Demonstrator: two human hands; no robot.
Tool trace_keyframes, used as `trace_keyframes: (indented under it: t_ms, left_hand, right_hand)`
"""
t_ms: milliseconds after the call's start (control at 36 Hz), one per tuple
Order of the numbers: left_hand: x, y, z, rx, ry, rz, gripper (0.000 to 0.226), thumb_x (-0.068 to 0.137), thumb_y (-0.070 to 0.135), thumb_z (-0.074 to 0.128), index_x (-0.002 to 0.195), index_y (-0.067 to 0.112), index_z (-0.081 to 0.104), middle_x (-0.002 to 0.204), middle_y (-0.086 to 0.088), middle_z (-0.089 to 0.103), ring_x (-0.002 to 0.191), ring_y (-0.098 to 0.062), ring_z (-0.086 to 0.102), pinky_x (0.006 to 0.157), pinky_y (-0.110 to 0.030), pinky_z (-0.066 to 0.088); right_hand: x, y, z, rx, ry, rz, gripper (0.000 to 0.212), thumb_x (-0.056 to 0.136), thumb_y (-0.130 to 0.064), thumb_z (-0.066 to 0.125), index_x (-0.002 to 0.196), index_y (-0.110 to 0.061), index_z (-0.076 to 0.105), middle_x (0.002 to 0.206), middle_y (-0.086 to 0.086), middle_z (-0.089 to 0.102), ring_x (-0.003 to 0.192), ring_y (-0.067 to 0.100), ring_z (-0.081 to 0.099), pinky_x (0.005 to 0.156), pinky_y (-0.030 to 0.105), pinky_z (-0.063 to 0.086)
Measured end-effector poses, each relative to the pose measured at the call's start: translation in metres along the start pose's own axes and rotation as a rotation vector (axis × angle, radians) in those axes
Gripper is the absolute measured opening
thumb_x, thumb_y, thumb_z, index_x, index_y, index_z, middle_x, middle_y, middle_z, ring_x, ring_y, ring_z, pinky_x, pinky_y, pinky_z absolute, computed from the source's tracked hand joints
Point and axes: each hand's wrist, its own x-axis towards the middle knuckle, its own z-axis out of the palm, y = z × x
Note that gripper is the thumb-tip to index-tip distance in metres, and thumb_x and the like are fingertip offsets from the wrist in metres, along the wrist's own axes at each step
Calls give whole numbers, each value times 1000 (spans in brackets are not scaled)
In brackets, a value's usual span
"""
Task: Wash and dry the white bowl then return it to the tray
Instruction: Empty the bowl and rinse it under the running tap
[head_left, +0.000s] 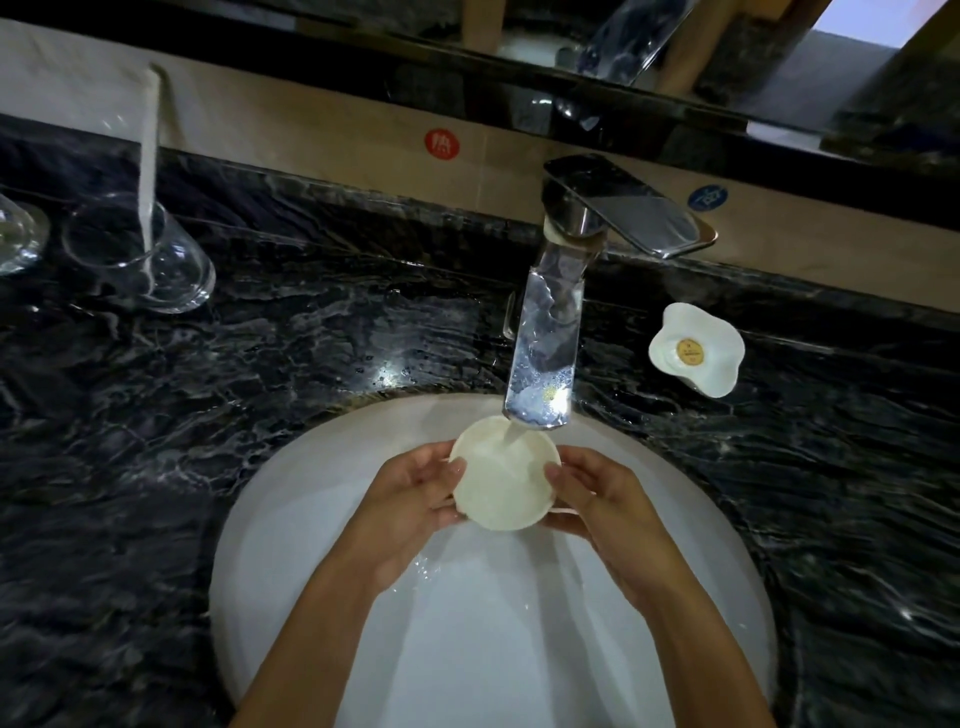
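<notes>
Bowl: small round white bowl (503, 480), matte, tilted toward the viewer, held above the sink (675, 519) under the faucet (545, 343) stream.
Hands: left hand (410, 501) grips the bowl's left rim; right hand (597, 499) grips its right rim.
Sink: smooth white oval basin.
Table: black veined marble table (311, 338), glossy.
Faucet: polished chrome, angular.
Far-left edge: clear glass tumbler (140, 254).

Left hand (410, 499), right hand (602, 501) bare; forearms unsleeved.

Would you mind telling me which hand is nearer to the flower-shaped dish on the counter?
The right hand. It grips the bowl on the side toward the dish; the left hand holds the far side.
</notes>
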Motion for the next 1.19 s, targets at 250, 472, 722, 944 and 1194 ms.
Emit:
trace_keyframes:
  t_ms: [250,472,722,944,1194]
  left_hand:
    - [-6,-7,1,-4,-13,11,29,102,9,53,126,1,65,121,-20,74,110,-33,72,87,-39,62]
    - [-15,2,1,32,52,78,26,102,4,54,123,9,68,114,-14,78,107,-29,74,86,-38,63]
    - [-26,12,9,71,101,86,22,101,7,57,118,10,70,108,-10,80,100,-26,76,75,-32,63]
    - [-39,19,22,50,141,72,21,102,8,56,117,9,70,113,-14,77,103,-31,75,74,-33,63]
    - [-49,24,27,12,143,82,20,102,5,55,114,2,70,115,-24,74,101,-35,73,73,-35,63]
  right_hand:
    - [-12,-17,-10,-203,-7,-34,14,99,-23,59,106,-25,71,98,-1,77,97,18,71,89,39,58]
    - [-34,-59,-15,-112,66,-270,17,98,-20,59,98,-20,75,85,4,77,85,16,73,75,27,59]
    - [-58,-144,18,196,-121,-448,43,92,-51,54,104,-15,74,86,7,70,82,20,67,70,27,57]
    - [-62,-164,39,207,53,-488,39,105,-35,42,97,-9,70,74,2,70,65,12,64,59,24,51]
    - [-62,-141,36,102,152,-430,37,106,-31,43,91,-9,69,70,4,68,60,15,60,60,34,44]
